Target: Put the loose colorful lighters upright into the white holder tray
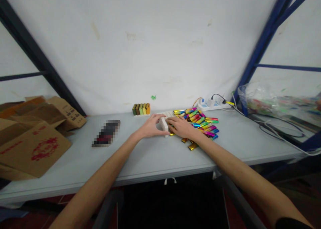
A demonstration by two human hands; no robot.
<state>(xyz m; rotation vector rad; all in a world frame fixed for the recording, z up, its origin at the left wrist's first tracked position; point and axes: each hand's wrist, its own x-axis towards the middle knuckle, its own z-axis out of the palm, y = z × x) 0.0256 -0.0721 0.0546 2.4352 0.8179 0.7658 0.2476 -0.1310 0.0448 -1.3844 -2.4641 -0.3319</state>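
Observation:
My left hand [151, 126] curves its thumb and fingers round a small white tray [164, 126], which stands tilted up on its edge. Close on its right, my right hand [182, 127] reaches over the left side of a pile of shiny, many-coloured lighters [198, 117]. Its fingers are bent and close together, and whatever lies under them is hidden. Behind both hands a white gridded rack [169, 114] lies partly covered. Near the wall, several lighters stand upright in tight rows as a block [141, 109].
Opened cardboard boxes [40, 138] crowd the left end of the grey table [150, 158]. A blurred-out dark object [106, 133] lies left of my hands. At the back right are a white power strip [213, 104], loose cables [271, 125] and clear plastic bags [276, 101].

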